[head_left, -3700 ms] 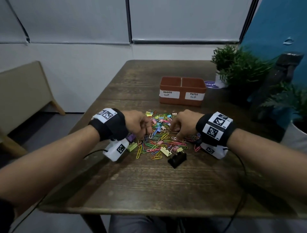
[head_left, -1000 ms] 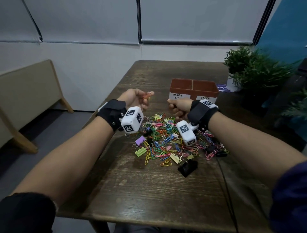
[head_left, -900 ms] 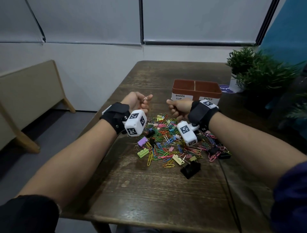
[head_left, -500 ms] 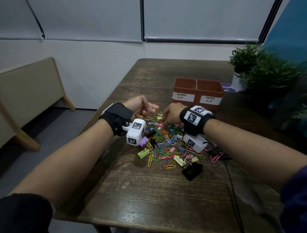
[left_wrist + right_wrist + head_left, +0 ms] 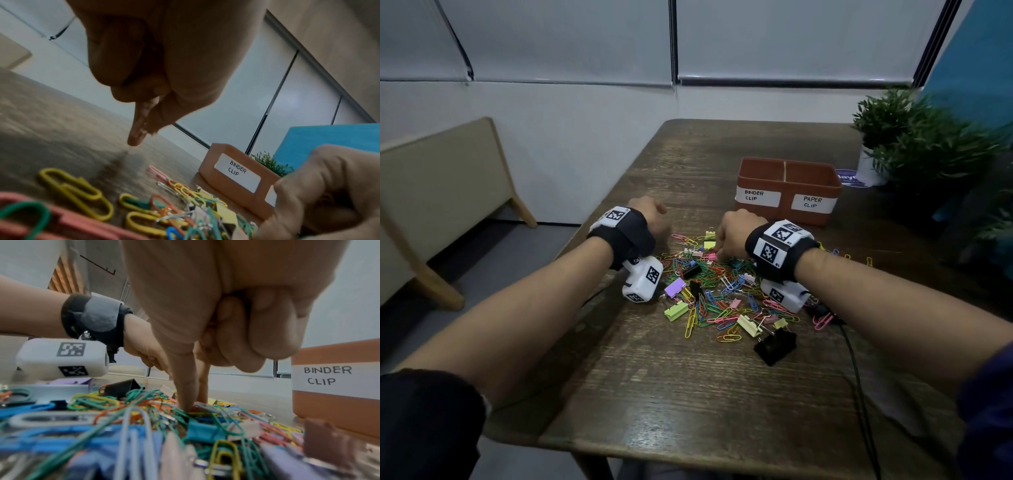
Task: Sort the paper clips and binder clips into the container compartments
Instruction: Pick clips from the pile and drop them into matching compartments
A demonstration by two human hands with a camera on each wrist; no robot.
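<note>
The mixed clips [image 5: 722, 294] lie heaped on the desk [image 5: 688, 394], pointing every way, just short of the container [image 5: 787, 190]. You're picking: your right hand [image 5: 732, 236] pinches down into the heap; your left hand [image 5: 650, 219] hovers, thumb against forefinger, apparently empty. Next, lift one and match its label.

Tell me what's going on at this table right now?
A person is sorting a heap of coloured paper clips and binder clips on a dark wooden table. The right hand presses into the heap; the left hand hovers beside it. The terracotta two-compartment container stands beyond.
</note>
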